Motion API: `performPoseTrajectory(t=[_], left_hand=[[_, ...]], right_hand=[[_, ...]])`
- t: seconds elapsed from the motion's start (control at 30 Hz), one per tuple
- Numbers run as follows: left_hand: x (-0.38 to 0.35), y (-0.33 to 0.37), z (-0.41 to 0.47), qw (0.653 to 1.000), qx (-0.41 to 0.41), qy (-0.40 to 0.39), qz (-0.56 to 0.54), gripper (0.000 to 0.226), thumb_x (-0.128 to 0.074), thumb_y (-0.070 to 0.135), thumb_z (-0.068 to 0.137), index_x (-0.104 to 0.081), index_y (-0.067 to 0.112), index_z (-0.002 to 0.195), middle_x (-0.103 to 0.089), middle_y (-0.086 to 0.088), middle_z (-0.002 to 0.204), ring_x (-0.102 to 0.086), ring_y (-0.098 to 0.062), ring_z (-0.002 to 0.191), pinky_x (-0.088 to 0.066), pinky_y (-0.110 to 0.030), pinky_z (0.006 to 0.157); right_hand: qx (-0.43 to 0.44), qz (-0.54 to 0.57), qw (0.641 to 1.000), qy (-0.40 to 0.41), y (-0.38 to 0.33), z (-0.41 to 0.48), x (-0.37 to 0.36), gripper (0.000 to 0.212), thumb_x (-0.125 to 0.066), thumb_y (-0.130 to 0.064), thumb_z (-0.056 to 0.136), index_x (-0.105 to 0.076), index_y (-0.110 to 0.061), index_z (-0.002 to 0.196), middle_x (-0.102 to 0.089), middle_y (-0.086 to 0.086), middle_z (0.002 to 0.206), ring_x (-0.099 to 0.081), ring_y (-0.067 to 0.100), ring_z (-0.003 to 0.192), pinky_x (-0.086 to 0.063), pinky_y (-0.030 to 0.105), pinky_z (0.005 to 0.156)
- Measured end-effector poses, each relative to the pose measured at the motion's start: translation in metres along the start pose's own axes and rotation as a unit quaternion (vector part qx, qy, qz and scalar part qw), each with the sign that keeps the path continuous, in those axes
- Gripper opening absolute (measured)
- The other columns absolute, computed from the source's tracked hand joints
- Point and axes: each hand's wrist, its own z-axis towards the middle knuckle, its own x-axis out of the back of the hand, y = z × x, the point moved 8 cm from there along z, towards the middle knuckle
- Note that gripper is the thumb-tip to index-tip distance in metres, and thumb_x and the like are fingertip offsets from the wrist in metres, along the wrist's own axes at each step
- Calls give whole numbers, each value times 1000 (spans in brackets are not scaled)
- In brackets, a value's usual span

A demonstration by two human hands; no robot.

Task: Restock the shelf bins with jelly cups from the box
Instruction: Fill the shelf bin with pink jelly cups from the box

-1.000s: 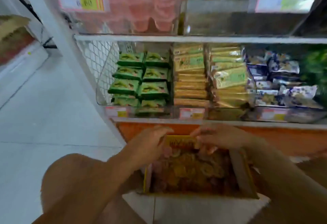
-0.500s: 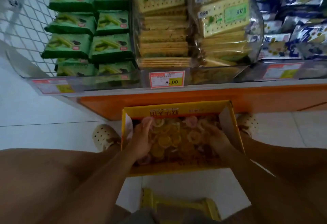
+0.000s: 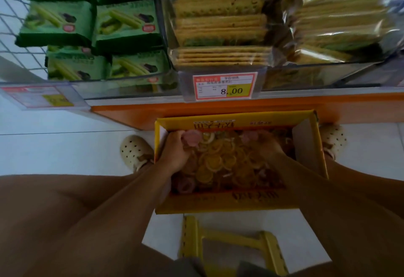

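cups: loose pile of small round yellow and pink plastic jelly cups (image 3: pixel 218 164) fills the open yellow cardboard box (image 3: pixel 229 203).
cup vs left hand: pink jelly cup (image 3: pixel 192 138) sits at the box's far-left corner, right under the left hand's (image 3: pixel 175 152) fingertips.
cup vs right hand: right hand (image 3: pixel 270 148) lies on the pile towards the box's right wall.
surface: box stands on the white tiled floor (image 3: pixel 65 152), its far edge against the shelf's orange base (image 3: pixel 135 113).
room: green snack packets (image 3: pixel 91 22), clear-wrapped cracker packs (image 3: pixel 220 27), 8.00 price tag (image 3: pixel 225 86); yellow plastic stool (image 3: pixel 231 239) near the box's close edge.
left hand: palm down, fingers curled round the pink jelly cup.
right hand: palm down, blurred and in shadow; grip probably closing on cups, but cannot tell.
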Motion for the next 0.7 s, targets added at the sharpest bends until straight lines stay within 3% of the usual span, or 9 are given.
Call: performPoseTrajectory(t=[0.1, 0.2, 0.27, 0.33, 0.37, 0.43, 0.57, 0.63, 0.7], left_hand=[[3, 4, -1, 999, 5, 46, -27, 36, -80, 17, 76, -59, 7, 104, -62, -1, 100, -61, -22, 96, -51, -38, 84], [5, 11, -4, 995, -4, 97, -23, 28, -78, 22, 79, -56, 15, 93, -58, 4, 89, -59, -18, 88, -43, -29, 74], [1, 12, -8, 995, -30, 99, -5, 24, -73, 27, 84, -52, 19, 92, -61, 3, 86, -60, -18, 84, -40, -28, 69], [-1, 14, -11, 993, -66, 89, 31, 23, -70, 30, 87, -51, 22, 96, -65, 0, 90, -62, -20, 85, -44, -31, 67], [-1, 14, -12, 993, -76, 85, 39, 26, -70, 30, 86, -52, 21, 102, -67, -2, 96, -63, -21, 89, -47, -33, 70], [3, 15, -14, 994, -74, 69, 39, 41, -70, 31, 86, -52, 18, 120, -67, -4, 112, -64, -22, 102, -52, -38, 83], [3, 24, -18, 991, -91, -30, 89, 44, -56, 30, 96, -49, 15, 137, -60, -8, 130, -56, -25, 117, -44, -31, 91], [1, 18, -22, 990, -60, -88, 95, 43, -48, 29, 100, -43, 17, 141, -52, -8, 138, -51, -25, 122, -41, -29, 91], [1, 9, -23, 989, -18, -128, 75, 42, -46, 26, 101, -41, 17, 142, -48, -8, 141, -50, -25, 123, -42, -29, 89]], right_hand=[[16, -13, 1000, -6, 1, -7, -3, 28, -64, -17, 91, -62, -1, 113, -66, 16, 111, -60, 13, 76, -47, 14, 57], [49, 12, 999, -8, -2, -18, 0, 18, -62, -8, 92, -64, 9, 89, -68, 13, 92, -55, -4, 67, -39, 1, 52], [63, 40, 997, -16, -4, -29, 6, 20, -60, -11, 93, -63, 0, 76, -66, -1, 74, -59, -10, 62, -40, 2, 56], [41, 58, 995, -63, 11, -30, 5, 23, -58, -13, 92, -63, -10, 70, -65, -3, 66, -63, -2, 65, -48, 18, 68], [35, 64, 993, -94, 16, -30, 3, 21, -58, -14, 91, -64, -16, 71, -65, -3, 64, -63, 8, 66, -48, 30, 69], [14, 84, 987, -139, 24, -32, -3, 13, -57, -13, 90, -65, -22, 85, -64, -2, 64, -59, 17, 67, -43, 37, 67], [-80, 71, 984, -144, 33, -41, -10, 22, -58, -23, 92, -69, -14, 108, -70, 4, 98, -67, 20, 94, -54, 36, 76], [-88, 28, 988, -124, 34, -43, -7, 26, -60, -30, 90, -69, -13, 107, -68, 5, 99, -66, 21, 92, -53, 32, 70], [-62, -118, 984, -120, 37, -38, -3, 25, -59, -39, 91, -69, -16, 94, -67, 3, 88, -65, 18, 81, -50, 27, 64]])
